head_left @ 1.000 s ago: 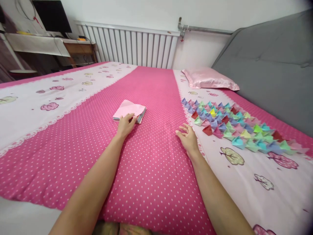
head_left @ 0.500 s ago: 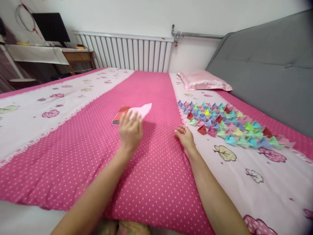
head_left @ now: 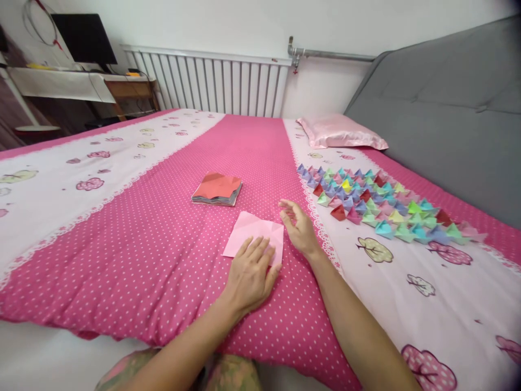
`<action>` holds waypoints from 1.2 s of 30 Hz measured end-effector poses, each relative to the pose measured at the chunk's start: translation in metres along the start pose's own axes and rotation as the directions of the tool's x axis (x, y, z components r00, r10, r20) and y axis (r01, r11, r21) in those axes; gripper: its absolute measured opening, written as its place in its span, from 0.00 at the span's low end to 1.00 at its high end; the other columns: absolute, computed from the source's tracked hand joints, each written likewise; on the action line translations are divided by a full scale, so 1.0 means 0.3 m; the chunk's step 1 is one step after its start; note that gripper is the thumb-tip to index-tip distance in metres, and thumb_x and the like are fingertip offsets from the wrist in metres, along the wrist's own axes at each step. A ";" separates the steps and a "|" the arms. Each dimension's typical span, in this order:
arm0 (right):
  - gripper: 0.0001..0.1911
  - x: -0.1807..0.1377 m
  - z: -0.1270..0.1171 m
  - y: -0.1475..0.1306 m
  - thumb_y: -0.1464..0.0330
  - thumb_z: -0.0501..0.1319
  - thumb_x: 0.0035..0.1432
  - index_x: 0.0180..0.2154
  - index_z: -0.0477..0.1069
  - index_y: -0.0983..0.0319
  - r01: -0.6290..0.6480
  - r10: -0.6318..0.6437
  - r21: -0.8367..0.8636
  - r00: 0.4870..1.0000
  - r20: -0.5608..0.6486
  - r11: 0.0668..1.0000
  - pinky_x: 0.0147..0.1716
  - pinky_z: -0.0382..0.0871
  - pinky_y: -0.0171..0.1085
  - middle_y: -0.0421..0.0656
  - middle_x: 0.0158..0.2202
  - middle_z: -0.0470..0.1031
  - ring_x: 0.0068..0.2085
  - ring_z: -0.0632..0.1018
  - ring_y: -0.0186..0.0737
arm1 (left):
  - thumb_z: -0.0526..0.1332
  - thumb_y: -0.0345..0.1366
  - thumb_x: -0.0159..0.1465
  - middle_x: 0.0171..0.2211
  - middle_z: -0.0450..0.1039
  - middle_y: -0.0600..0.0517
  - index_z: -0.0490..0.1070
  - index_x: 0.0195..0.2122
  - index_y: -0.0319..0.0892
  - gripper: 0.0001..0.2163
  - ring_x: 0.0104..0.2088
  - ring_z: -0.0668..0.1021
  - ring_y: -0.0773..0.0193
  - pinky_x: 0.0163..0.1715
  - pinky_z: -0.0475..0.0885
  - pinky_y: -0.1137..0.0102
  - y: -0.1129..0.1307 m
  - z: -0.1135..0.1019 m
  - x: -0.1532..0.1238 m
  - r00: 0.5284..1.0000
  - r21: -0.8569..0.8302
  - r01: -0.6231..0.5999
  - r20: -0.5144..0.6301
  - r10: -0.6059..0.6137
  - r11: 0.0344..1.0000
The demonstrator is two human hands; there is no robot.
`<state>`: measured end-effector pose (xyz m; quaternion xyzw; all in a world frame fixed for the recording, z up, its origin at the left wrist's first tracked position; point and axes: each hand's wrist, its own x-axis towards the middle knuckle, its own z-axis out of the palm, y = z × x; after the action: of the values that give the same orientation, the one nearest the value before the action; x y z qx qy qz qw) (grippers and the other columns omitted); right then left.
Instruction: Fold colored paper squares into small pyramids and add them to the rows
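Note:
A square sheet of pink paper [head_left: 251, 228] lies on the dotted pink bedspread, with a few creases in it. My left hand [head_left: 251, 274] rests flat on its near part, fingers stretched out and covering the lower edge. Just past the sheet's right edge is my right hand [head_left: 300, 228], fingers apart and curved, holding nothing. Beyond the sheet sits a stack of paper squares [head_left: 217, 187] with a red one on top. To the right stand rows of small folded paper boats [head_left: 366, 203] in several colours.
The bed carries a pink and white bedspread [head_left: 154, 260]. A pink pillow [head_left: 342, 132] lies at the far right by the grey headboard [head_left: 443, 103]. A white radiator [head_left: 211, 81] lines the back wall. A desk [head_left: 61, 84] with a black monitor [head_left: 83, 41] stands far left.
My left hand has brought the pink sheet from the stack towards me and laid it flat, uncovering the red top square. My right hand has moved slightly left, beside the sheet.

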<state>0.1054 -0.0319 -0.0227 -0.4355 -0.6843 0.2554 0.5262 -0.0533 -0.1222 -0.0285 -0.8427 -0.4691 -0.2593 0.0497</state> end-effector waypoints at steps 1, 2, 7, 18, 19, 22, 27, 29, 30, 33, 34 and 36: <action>0.20 -0.012 0.013 -0.035 0.62 0.52 0.60 0.52 0.63 0.60 0.036 -0.038 0.028 0.996 0.077 0.999 0.49 0.65 0.44 0.48 0.51 0.69 0.50 0.71 0.42 | 0.48 0.38 0.64 0.52 0.68 0.42 0.69 0.47 0.36 0.17 0.54 0.68 0.54 0.56 0.60 0.55 -0.019 -0.003 0.007 1.000 0.011 0.025 -0.007 -0.024 1.000; 0.20 -0.026 0.028 -0.065 0.62 0.51 0.61 0.53 0.62 0.59 0.057 -0.066 0.057 0.986 0.156 0.997 0.51 0.64 0.44 0.47 0.53 0.67 0.52 0.70 0.42 | 0.48 0.37 0.64 0.52 0.68 0.41 0.69 0.47 0.35 0.17 0.54 0.68 0.54 0.55 0.61 0.56 -0.038 -0.001 0.013 0.999 0.024 0.054 0.002 -0.054 0.998; 0.26 -0.089 0.116 -0.112 0.61 0.45 0.63 0.61 0.48 0.58 0.102 -0.125 0.073 0.860 0.495 0.992 0.61 0.50 0.44 0.44 0.63 0.52 0.62 0.55 0.39 | 0.49 0.36 0.62 0.57 0.60 0.39 0.61 0.55 0.32 0.21 0.60 0.58 0.52 0.58 0.55 0.56 -0.098 0.048 0.012 0.991 0.073 0.078 0.105 -0.086 0.994; 0.32 -0.107 0.149 -0.022 0.52 0.36 0.62 0.63 0.43 0.61 0.176 0.150 -0.404 0.740 0.655 0.898 0.62 0.36 0.49 0.44 0.65 0.41 0.65 0.43 0.41 | 0.47 0.45 0.60 0.62 0.50 0.42 0.48 0.62 0.36 0.31 0.62 0.51 0.51 0.60 0.44 0.56 -0.079 0.068 -0.002 0.949 0.128 0.193 0.230 -0.218 0.973; 0.32 -0.102 0.149 -0.016 0.52 0.36 0.62 0.63 0.44 0.60 0.184 0.151 -0.418 0.745 0.650 0.890 0.62 0.36 0.48 0.43 0.65 0.42 0.65 0.43 0.40 | 0.47 0.47 0.60 0.62 0.49 0.42 0.47 0.62 0.36 0.31 0.63 0.51 0.51 0.60 0.44 0.56 -0.079 0.069 -0.002 0.945 0.126 0.202 0.235 -0.227 0.971; 0.30 -0.088 0.147 -0.003 0.52 0.35 0.63 0.62 0.45 0.56 0.197 0.172 -0.465 0.751 0.638 0.863 0.62 0.34 0.50 0.39 0.65 0.44 0.65 0.43 0.41 | 0.46 0.49 0.60 0.63 0.48 0.41 0.47 0.62 0.33 0.33 0.63 0.49 0.50 0.60 0.42 0.56 -0.079 0.072 -0.003 0.935 0.134 0.226 0.250 -0.253 0.965; 0.29 -0.071 0.143 0.008 0.52 0.34 0.62 0.62 0.45 0.52 0.204 0.236 -0.564 0.757 0.609 0.800 0.61 0.31 0.52 0.37 0.65 0.43 0.65 0.42 0.44 | 0.45 0.52 0.59 0.62 0.48 0.40 0.50 0.61 0.30 0.35 0.63 0.48 0.49 0.60 0.40 0.56 -0.075 0.069 -0.006 0.919 0.154 0.253 0.272 -0.287 0.955; 0.28 -0.065 0.141 0.015 0.52 0.33 0.62 0.62 0.44 0.50 0.207 0.256 -0.607 0.769 0.585 0.767 0.60 0.31 0.53 0.37 0.66 0.41 0.65 0.42 0.44 | 0.44 0.55 0.59 0.62 0.48 0.38 0.50 0.61 0.29 0.37 0.63 0.48 0.49 0.60 0.39 0.56 -0.071 0.065 -0.007 0.907 0.162 0.275 0.283 -0.312 0.948; 0.28 -0.061 0.141 0.019 0.52 0.33 0.62 0.62 0.44 0.49 0.204 0.269 -0.632 0.776 0.570 0.748 0.60 0.31 0.53 0.37 0.66 0.41 0.65 0.41 0.44 | 0.43 0.57 0.58 0.62 0.48 0.38 0.51 0.61 0.28 0.39 0.63 0.48 0.49 0.60 0.38 0.56 -0.069 0.063 -0.008 0.901 0.167 0.288 0.286 -0.326 0.943; 0.30 -0.052 0.137 0.033 0.49 0.35 0.60 0.62 0.43 0.48 0.172 0.332 -0.708 0.792 0.513 0.684 0.59 0.31 0.55 0.39 0.66 0.39 0.65 0.41 0.48 | 0.41 0.61 0.56 0.63 0.46 0.37 0.49 0.61 0.28 0.42 0.63 0.48 0.49 0.61 0.37 0.57 -0.064 0.056 -0.013 0.888 0.178 0.317 0.288 -0.357 0.932; 0.31 -0.050 0.134 0.037 0.48 0.35 0.59 0.62 0.42 0.48 0.156 0.355 -0.732 0.796 0.491 0.663 0.59 0.31 0.56 0.40 0.66 0.38 0.65 0.40 0.49 | 0.41 0.62 0.56 0.63 0.45 0.38 0.49 0.61 0.28 0.43 0.63 0.47 0.50 0.61 0.37 0.57 -0.063 0.055 -0.015 0.884 0.182 0.326 0.290 -0.367 0.928; 0.32 -0.050 0.124 0.044 0.46 0.37 0.58 0.62 0.41 0.49 0.119 0.400 -0.778 0.804 0.440 0.617 0.59 0.31 0.56 0.41 0.66 0.37 0.65 0.40 0.51 | 0.40 0.63 0.54 0.63 0.44 0.38 0.48 0.62 0.29 0.45 0.63 0.47 0.50 0.61 0.36 0.57 -0.061 0.052 -0.019 0.874 0.193 0.344 0.292 -0.388 0.919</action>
<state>0.0758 -0.0343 -0.0527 -0.5746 -0.8121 0.0974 0.0304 -0.0647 -0.1113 -0.0477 -0.7642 -0.6384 -0.0896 -0.0212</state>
